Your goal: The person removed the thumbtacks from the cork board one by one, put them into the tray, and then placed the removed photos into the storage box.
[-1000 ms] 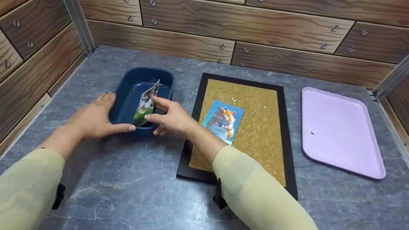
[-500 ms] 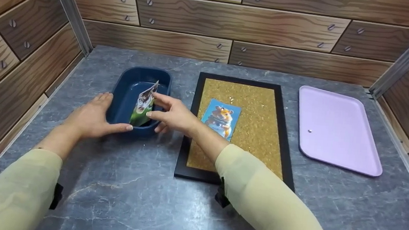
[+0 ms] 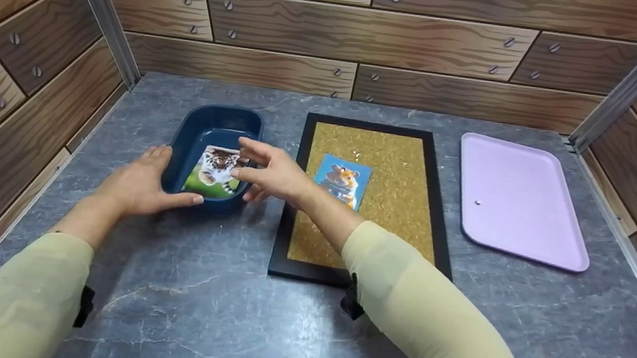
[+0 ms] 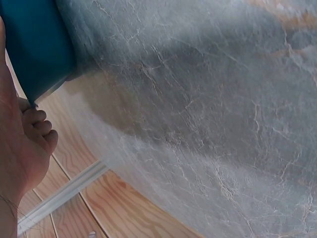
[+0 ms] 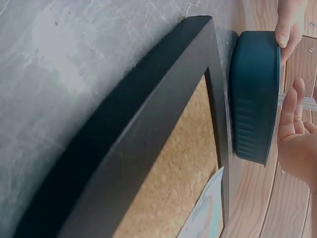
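Nearest, two pale yellow sleeves point(image 3: 428, 304) reach in over a grey, white-veined marble-look table point(image 3: 186, 306). The left hand point(image 3: 133, 183) is spread wide, fingers along the left side of a deep, dark blue, round-cornered rectangular bin point(image 3: 223, 117), thumb stretched along its near rim; the palm lies outside, and the left wrist view shows the fingers by the rim. The right hand point(image 3: 275, 175) is at the bin's right rim, fingers loosely extended and parted from the thumb, gripping nothing; whether the thumb touches the card below cannot be told.

A glossy rectangular card with a tiger cub on green point(image 3: 209, 181) lies picture side up inside the near half of the bin, its right edge partly behind the right hand. Whether it is quite flat is unclear.

To the right of the bin, apart from it, lies a rectangular cork board with a black frame point(image 3: 396, 209). On its cork: a blue card with an orange hamster point(image 3: 347, 181), partly behind the right forearm, and small shiny bits point(image 3: 357, 154) just beyond. Farther right, a lilac rectangular tray point(image 3: 518, 202) bears one small silvery piece point(image 3: 478, 203) near its left edge. Farthest, a wood-plank-patterned wall point(image 3: 365, 39) rises behind the table.
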